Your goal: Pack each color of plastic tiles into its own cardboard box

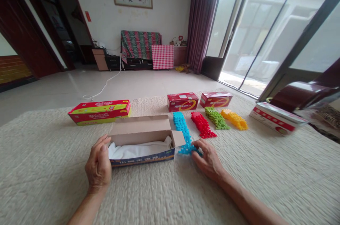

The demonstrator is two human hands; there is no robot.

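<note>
Open box on the pale mat, in front of the person. Outer wall dark blue, inside plain brown. Lid folded back at the far side; end flap sticks out to the right, near the blue blocks. White cloth lies rumpled along the inside.

Left hand: set against the box's left end, open and slightly cupped, thumb at the near corner.

Right hand: at the near end of the blue blocks, fingers bent, thumb and forefinger about a blue piece. Cannot tell whether it is pinched or only touched.

Blue blocks: a long strip running away from the person, more pieces crosswise at its near end. To its right, apart from one another, in order: red blocks, green blocks, yellow blocks.

Farther out on the mat: red-and-lime carton beyond the box to the left; two red cartons, one behind the blue blocks, the other behind the green; white-and-red carton at far right, tilted in view.

Beyond, pale floor with a white cord; checked cloth by the back wall.
</note>
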